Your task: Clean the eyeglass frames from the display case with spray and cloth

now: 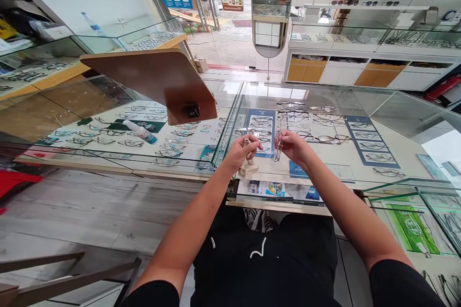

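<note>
Over the glass display counter (230, 163), my left hand (242, 151) is closed, pinching a beige cleaning cloth (248, 169) that hangs down below the fingers. My right hand (294, 147) grips a pair of eyeglasses (277, 146) by one side, with the frame turned nearly edge-on between the two hands. A thin temple arm seems to reach toward my left fingers; whether they touch it I cannot tell. Beneath the glass lie rows of eyeglass frames (331, 139), some on dark blue display cards (374, 141).
A brown tilted board on a stand (144, 76) rises at left on the counter. A white spray bottle (140, 132) is near it. A lower glass case (410, 187) adjoins at right. Wooden chair parts (72, 283) show at lower left. An oval mirror (268, 33) stands beyond.
</note>
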The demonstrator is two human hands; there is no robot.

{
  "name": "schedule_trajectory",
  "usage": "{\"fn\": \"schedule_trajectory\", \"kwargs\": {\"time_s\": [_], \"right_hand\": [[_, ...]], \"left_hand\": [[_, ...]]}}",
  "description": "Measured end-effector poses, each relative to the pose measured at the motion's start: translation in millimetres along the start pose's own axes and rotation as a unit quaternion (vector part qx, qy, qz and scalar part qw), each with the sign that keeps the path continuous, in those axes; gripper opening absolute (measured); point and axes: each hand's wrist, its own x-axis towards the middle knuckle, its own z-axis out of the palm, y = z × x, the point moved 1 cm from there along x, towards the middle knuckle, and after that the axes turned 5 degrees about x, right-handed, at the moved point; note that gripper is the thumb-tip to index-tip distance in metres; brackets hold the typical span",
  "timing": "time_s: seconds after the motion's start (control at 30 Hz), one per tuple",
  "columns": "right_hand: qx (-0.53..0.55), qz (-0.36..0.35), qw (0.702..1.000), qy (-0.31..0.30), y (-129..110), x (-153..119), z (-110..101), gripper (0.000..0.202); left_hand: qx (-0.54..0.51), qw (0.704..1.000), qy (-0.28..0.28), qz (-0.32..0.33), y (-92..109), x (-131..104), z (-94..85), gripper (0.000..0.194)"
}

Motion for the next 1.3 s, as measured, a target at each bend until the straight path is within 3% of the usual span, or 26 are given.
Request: {"fn": "schedule_trajectory", "kwargs": {"time_s": [0.2,0.33,0.43,0.53,0.67,0.73,0.83,0.93,1.13,1.3], "right_hand": [[0.052,-0.076,0.991,0.1,-23.0,-4.3,-4.6,0.02],[-0.035,-0.135,0.987,0.077,-34.9,-12.4,0.2,0.017],[-0.144,-0.208,0.967,0.031,-39.0,-22.1,10.2,0.013],[-0.309,-0.283,0.908,0.0,-37.0,-32.1,21.2,0.009],[-0.53,-0.38,0.757,-0.026,-26.8,-38.3,28.2,0.01],[-0.58,-0.395,0.71,-0.052,-20.6,-37.9,28.2,0.012],[-0.612,-0.395,0.68,-0.078,-13.6,-36.6,27.4,0.014],[-0.634,-0.396,0.658,-0.097,-10.5,-37.5,27.9,0.016],[-0.68,-0.418,0.592,-0.108,-10.2,-42.4,30.8,0.015],[-0.693,-0.438,0.561,-0.114,-8.9,-44.6,36.3,0.016]], "left_hand": [[-0.018,0.999,0.048,-0.012,0.7,1.7,0.7,0.048],[-0.054,0.995,0.077,-0.019,-0.5,1.1,2.2,0.052],[-0.05,0.997,0.059,0.0,0.8,-2.0,3.4,0.047],[0.016,0.997,0.057,0.044,10.2,-8.6,4.8,0.044],[0.102,0.988,0.056,0.098,40.1,-21.7,7.4,0.048],[0.144,0.984,0.033,0.103,57.9,-28.0,9.4,0.05],[0.218,0.972,-0.007,0.084,78.5,-34.9,13.0,0.047],[0.247,0.968,-0.027,0.045,86.6,-39.4,17.2,0.041],[0.152,0.987,-0.015,-0.052,82.4,-43.2,18.7,0.045],[0.09,0.994,-0.01,-0.065,77.9,-43.3,9.2,0.045]]}}
